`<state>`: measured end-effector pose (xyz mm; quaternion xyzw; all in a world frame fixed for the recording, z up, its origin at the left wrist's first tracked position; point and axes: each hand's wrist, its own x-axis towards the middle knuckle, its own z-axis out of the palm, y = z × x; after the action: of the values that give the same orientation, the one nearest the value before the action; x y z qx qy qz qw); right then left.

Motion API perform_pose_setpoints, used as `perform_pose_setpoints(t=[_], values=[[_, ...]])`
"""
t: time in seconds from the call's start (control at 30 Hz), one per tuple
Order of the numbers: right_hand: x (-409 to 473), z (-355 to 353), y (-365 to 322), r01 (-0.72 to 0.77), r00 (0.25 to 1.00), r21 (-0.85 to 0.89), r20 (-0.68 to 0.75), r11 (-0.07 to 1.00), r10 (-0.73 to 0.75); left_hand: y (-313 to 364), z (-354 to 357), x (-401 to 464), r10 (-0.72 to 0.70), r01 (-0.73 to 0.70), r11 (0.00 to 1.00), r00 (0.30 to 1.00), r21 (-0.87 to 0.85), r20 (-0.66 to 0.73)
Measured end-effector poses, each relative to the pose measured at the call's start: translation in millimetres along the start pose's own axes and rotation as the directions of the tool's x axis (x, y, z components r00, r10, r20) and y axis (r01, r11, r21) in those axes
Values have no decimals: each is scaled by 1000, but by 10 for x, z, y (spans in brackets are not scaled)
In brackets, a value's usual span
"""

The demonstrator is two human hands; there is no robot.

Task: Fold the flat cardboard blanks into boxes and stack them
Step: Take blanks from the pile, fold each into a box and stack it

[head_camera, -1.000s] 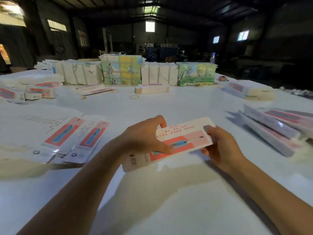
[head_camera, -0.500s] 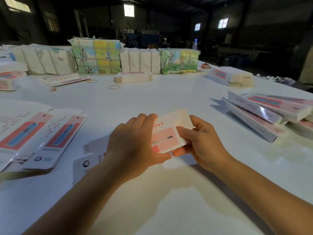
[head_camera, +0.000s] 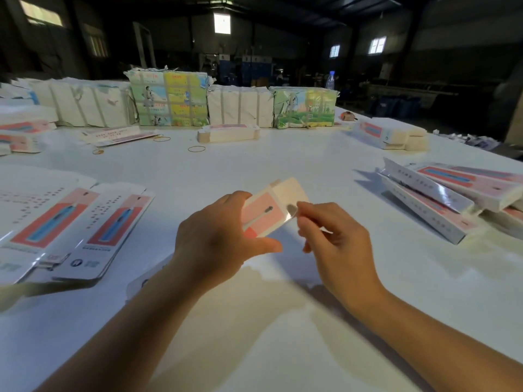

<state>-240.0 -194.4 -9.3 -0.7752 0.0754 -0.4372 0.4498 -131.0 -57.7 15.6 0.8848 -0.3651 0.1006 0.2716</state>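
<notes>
My left hand [head_camera: 218,239] grips a pink-and-white cardboard blank [head_camera: 267,212] over the middle of the white table [head_camera: 283,159], thumb under its near edge and fingers curled over the top. The blank points away from me and its near part is hidden behind that hand. My right hand [head_camera: 334,241] pinches the blank's right edge near the rounded end flap [head_camera: 291,190] with thumb and forefinger. Flat blanks [head_camera: 85,222] lie fanned out at the left. Folded long boxes [head_camera: 441,199] are piled at the right.
Bundled stacks of paper and printed packs [head_camera: 169,100] line the far side. A small stack of blanks [head_camera: 227,133] and rubber bands [head_camera: 196,149] lie mid-table. More boxes [head_camera: 396,134] sit far right, others [head_camera: 22,131] far left. A water bottle [head_camera: 329,80] stands behind.
The blank has been turned from lying crosswise to pointing away from me. My left hand slid along it and my right hand shifted from holding its end to pinching the edge.
</notes>
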Motion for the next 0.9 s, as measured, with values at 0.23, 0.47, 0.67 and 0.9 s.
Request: perform_pose_setpoints(t=[0.23, 0.47, 0.67, 0.9], values=[[-73, 67, -49, -44, 998, 79, 38, 996, 41, 36, 30, -9, 28, -28, 999, 1000, -32, 1], [-66, 46, -26, -141, 988, 75, 74, 987, 135, 45, 49, -26, 55, -57, 997, 998, 51, 26], [-27, 58, -14, -154, 980, -14, 129, 988, 154, 111, 84, -50, 82, -90, 986, 995, 140, 62], [-15, 68, -71, -147, 988, 147, 77, 978, 137, 171, 109, -38, 55, -60, 992, 997, 109, 55]])
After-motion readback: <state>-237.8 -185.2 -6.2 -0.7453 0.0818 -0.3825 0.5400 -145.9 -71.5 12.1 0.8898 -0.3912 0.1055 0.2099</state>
